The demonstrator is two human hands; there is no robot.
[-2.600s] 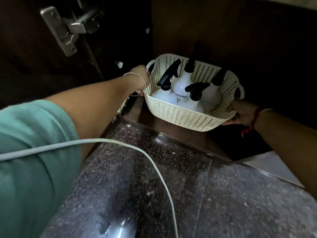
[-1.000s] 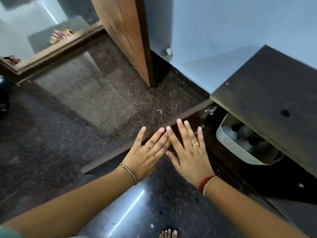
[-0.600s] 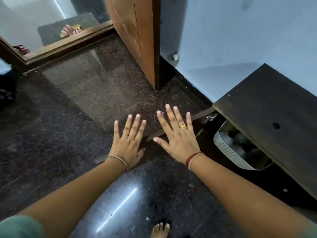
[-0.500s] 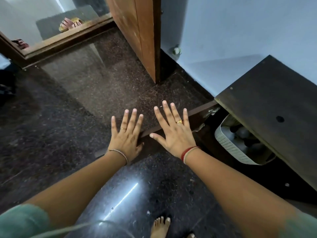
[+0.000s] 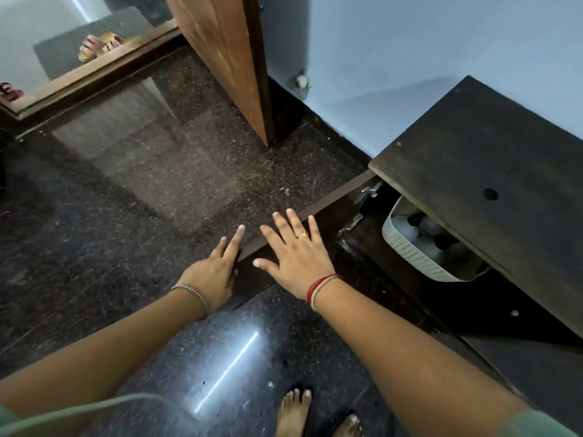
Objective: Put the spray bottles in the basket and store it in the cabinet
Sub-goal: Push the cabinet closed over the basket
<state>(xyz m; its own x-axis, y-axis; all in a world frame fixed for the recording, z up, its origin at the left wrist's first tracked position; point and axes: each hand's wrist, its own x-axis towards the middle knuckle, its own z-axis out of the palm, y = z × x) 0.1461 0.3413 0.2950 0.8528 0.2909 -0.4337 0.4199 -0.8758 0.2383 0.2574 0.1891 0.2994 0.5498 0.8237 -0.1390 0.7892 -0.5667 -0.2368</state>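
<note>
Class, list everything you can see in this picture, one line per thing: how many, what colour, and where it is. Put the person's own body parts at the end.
basket: one, white, inside the open cabinet at right.
spray bottles: several, exact count hidden, white with black tops, in the basket.
cabinet: one, dark brown, against the wall at right.
cabinet door: one, dark brown, swung open, under the hands.
room door: one, brown wood, open, top centre.
sandals: a pair, pink and yellow, on a mat beyond the threshold, top left.
floor: dark speckled stone.
wall: pale blue.
left hand: open, empty, at the cabinet door's edge.
right hand: open, empty, flat over the door.
feet: two, bare, bottom centre.
</note>
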